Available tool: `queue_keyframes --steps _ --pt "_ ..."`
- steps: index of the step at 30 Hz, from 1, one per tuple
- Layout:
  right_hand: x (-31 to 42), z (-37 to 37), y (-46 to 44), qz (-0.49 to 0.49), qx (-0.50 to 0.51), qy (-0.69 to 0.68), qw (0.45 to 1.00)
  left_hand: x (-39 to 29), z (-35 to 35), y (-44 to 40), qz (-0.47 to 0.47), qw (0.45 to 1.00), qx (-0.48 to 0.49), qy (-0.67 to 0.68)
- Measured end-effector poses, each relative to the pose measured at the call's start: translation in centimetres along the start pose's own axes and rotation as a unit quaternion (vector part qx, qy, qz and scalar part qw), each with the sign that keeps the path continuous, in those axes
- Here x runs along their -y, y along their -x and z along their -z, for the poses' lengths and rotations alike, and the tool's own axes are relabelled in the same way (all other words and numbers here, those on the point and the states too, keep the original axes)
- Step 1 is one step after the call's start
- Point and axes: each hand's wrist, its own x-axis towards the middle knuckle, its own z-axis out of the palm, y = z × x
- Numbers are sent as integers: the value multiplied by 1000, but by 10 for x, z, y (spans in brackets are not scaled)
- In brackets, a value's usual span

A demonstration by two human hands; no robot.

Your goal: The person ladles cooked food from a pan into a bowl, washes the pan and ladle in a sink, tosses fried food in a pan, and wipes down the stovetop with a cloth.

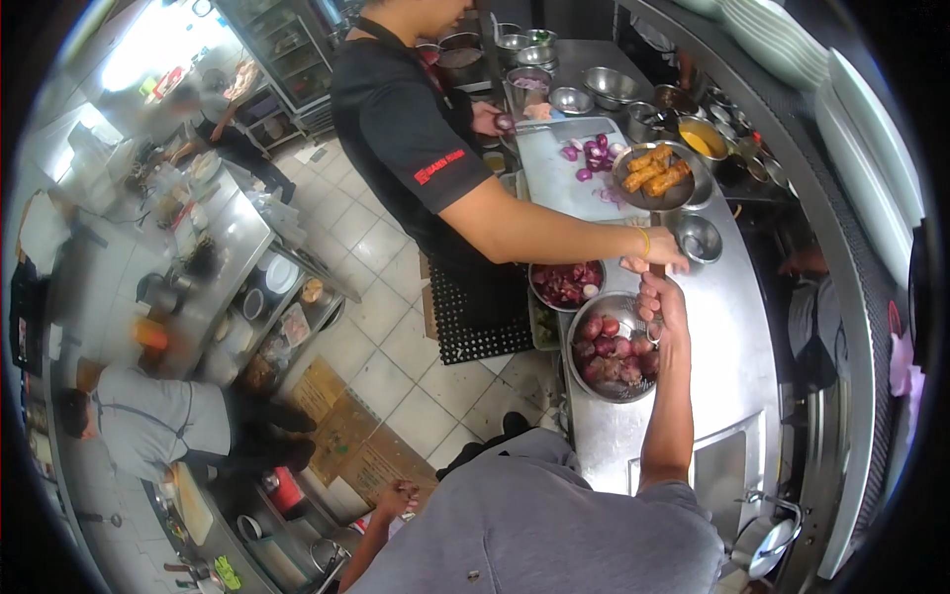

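Note:
My right hand (661,302) is closed around the handle of a frying pan (631,194), reaching out over the worktop. Several golden-brown fried pieces (657,172) lie in the pan. Just beyond my fingers, a co-worker's hand (669,249) with a yellow wristband is close to the same handle; whether it touches cannot be told. Under my right wrist stands a metal colander (582,368) of whole red onions (614,354). Low at my side, my left hand (398,498) has its fingers curled in, with nothing visible in them.
A white cutting board (554,178) holds cut red onion. Beside it are a bowl of dark red pieces (566,285), an empty metal bowl (699,238) and a pot of yellow liquid (701,139). A co-worker in black (396,129) stands at the worktop's left. Plates (777,45) line the overhead shelf.

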Motion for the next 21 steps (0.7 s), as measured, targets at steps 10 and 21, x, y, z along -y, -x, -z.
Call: queue_keyframes --steps 10,21 --pt "36 -48 -60 16 94 -42 995 19 24 -15 -73 993 -89 -27" --pt "-29 -69 -56 -16 177 25 984 87 -5 3 -32 984 -106 -142"
